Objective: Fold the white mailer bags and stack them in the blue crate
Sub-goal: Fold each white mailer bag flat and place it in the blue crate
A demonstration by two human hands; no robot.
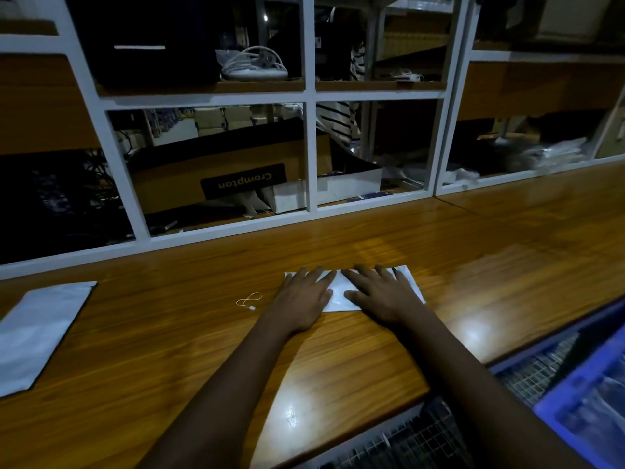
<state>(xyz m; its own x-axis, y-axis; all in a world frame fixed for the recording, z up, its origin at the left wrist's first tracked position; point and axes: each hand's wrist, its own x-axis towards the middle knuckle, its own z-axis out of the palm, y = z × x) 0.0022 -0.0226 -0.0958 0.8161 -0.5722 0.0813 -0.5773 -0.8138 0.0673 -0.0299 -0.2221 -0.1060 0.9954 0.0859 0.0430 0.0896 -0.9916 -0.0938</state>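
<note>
White mailer bag (340, 294), folded into a short wide strip, lies flat on the wooden tabletop (169, 333), a little right of the middle and toward its far side. Both hands rest on it, palms down. The left grip (301, 299) is spread, fingers straight and pressed on the left half of the strip; the right grip (382, 296) is spread the same way on the right half, with the thumbs close together over the middle. Neither curls around anything. The strip's far right corner shows beyond the right fingertips.

A second mailer bag (37, 330) lies unfolded and flat at the tabletop's left edge, well apart from the hands. A small loop of string (249, 300) sits just left of the left grip. The blue crate (575, 411) stands at the near right, below the tabletop's edge, its contents blurred. Along the far side runs a white-framed shelf (310, 147) holding a cardboard box (230, 170).
</note>
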